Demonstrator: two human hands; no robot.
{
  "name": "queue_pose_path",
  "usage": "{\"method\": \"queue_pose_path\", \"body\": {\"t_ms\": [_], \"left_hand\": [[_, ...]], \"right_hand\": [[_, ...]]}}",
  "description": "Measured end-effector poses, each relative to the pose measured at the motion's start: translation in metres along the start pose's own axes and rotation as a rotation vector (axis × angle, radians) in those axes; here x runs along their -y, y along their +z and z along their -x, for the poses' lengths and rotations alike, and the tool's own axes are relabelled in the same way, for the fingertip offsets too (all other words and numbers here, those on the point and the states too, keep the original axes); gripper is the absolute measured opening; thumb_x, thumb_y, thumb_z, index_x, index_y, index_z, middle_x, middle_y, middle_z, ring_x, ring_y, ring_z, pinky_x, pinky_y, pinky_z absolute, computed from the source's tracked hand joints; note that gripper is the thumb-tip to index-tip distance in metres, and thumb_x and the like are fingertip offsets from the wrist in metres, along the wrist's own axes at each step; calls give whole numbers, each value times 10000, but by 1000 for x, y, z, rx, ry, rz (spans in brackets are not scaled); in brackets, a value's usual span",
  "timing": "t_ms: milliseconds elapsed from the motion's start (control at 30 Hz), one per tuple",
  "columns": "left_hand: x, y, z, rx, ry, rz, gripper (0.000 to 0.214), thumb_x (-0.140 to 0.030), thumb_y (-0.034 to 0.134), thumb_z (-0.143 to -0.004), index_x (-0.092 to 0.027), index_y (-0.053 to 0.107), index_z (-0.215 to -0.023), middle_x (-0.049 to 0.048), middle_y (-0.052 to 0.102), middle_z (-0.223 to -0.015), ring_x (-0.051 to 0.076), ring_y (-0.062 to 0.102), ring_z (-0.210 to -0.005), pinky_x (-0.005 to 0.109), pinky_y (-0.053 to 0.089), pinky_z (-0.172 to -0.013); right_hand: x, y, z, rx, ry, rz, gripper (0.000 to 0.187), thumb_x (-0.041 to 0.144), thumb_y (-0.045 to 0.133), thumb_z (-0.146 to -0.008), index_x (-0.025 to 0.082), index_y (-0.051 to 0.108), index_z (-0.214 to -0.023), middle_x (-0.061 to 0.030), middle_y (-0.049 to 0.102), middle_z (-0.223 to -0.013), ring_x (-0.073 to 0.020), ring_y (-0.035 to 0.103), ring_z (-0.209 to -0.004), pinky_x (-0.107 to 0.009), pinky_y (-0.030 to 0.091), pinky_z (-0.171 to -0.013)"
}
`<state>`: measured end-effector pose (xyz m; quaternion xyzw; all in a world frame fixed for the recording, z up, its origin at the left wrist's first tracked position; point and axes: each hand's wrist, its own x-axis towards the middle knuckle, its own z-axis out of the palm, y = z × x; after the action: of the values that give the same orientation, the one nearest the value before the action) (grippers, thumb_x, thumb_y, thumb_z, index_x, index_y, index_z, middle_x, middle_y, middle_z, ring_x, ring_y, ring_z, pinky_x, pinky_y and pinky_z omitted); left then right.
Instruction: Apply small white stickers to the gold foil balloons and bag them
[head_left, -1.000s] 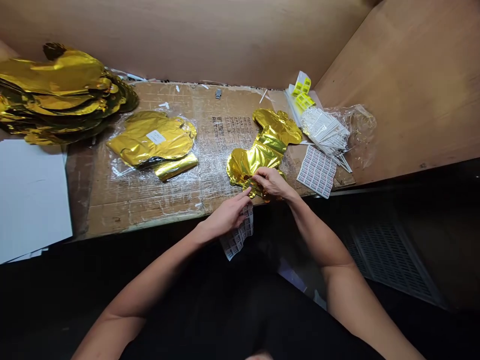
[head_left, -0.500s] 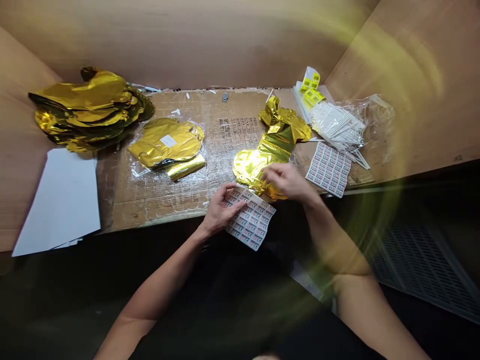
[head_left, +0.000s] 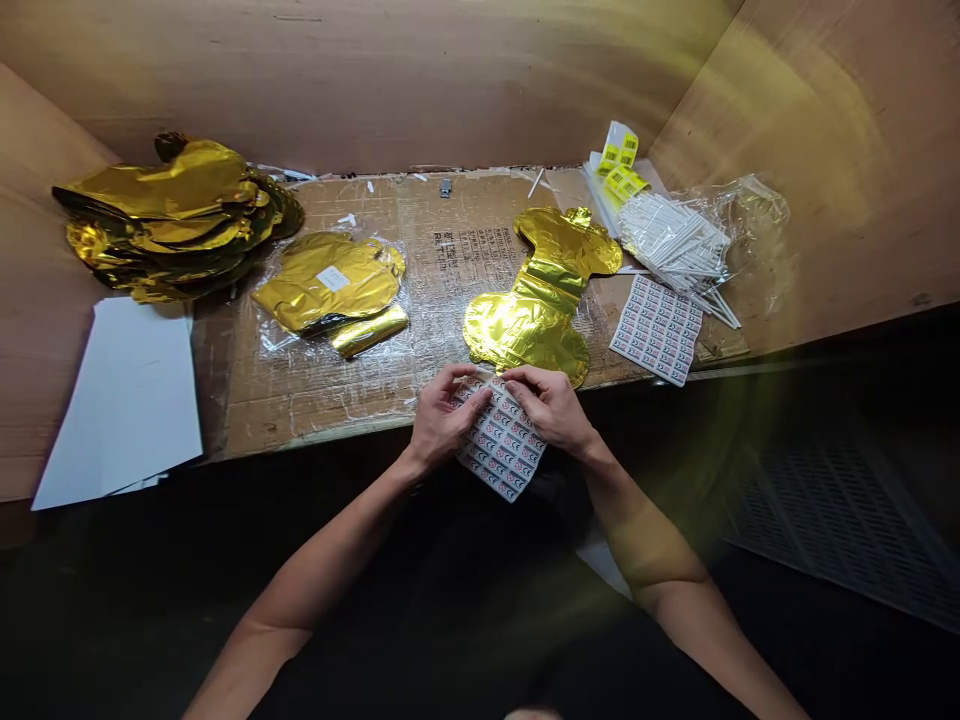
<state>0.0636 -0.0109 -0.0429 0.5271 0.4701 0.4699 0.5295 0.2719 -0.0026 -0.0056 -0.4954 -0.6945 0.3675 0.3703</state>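
Note:
Held at the table's front edge is a sheet of stickers point(head_left: 501, 452) printed with small CE marks. My left hand point(head_left: 444, 418) grips its left side, thumb on top and fingers beneath. My right hand point(head_left: 553, 410) is closed at the sheet's upper right, thumb and fingertips pinching near the top edge. Whether a single sticker is between those fingertips I cannot tell. Just beyond both hands lies a gold foil balloon point(head_left: 529, 325), flat and bone-shaped, with creases across its middle.
A pile of gold foil balloons point(head_left: 187, 220) sits at the far left, above white paper sheets point(head_left: 127, 400). Nearer the middle lies a clear-bagged gold balloon point(head_left: 322, 285). To the right are white sticks point(head_left: 671, 245), yellow barcode labels point(head_left: 622, 175) and another sticker sheet point(head_left: 660, 328).
My right hand has come from the gold balloon back to the sticker sheet. The balloon's crumpled far end now lies spread flatter. My left hand keeps its hold.

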Motion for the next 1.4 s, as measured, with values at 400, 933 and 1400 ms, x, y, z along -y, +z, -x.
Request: {"method": "queue_pose_path", "body": {"t_ms": [400, 933, 1400], "left_hand": [[-12, -2, -5, 37, -31, -13, 417, -378, 834, -865, -186, 649, -1186, 10, 744, -839, 168, 710, -730, 263, 564, -666], [19, 9, -20, 497, 341, -644, 624, -116, 520, -921, -198, 512, -1540, 179, 629, -1558, 333, 695, -1343, 497, 589, -1090], [20, 2, -26, 540, 361, -629, 716, -140, 603, -870, -201, 474, -1572, 172, 575, -1617, 315, 651, -1409, 504, 549, -1163]], "right_hand": [[-7, 6, 2, -105, -379, 478, 174, 263, 607, -1041, 222, 744, -941, -84, 751, -907, -230, 657, -877, -406, 477, -860], [-32, -32, -56, -32, 41, 822, 190, 329, 644, -1024, 184, 669, -903, -131, 736, -935, -256, 621, -891, -386, 379, -858], [-47, -75, -101, 431, 176, 197, 403, 449, 617, -979, 171, 617, -687, 67, 431, -574, -92, 343, -557, -280, 245, -581]]}}
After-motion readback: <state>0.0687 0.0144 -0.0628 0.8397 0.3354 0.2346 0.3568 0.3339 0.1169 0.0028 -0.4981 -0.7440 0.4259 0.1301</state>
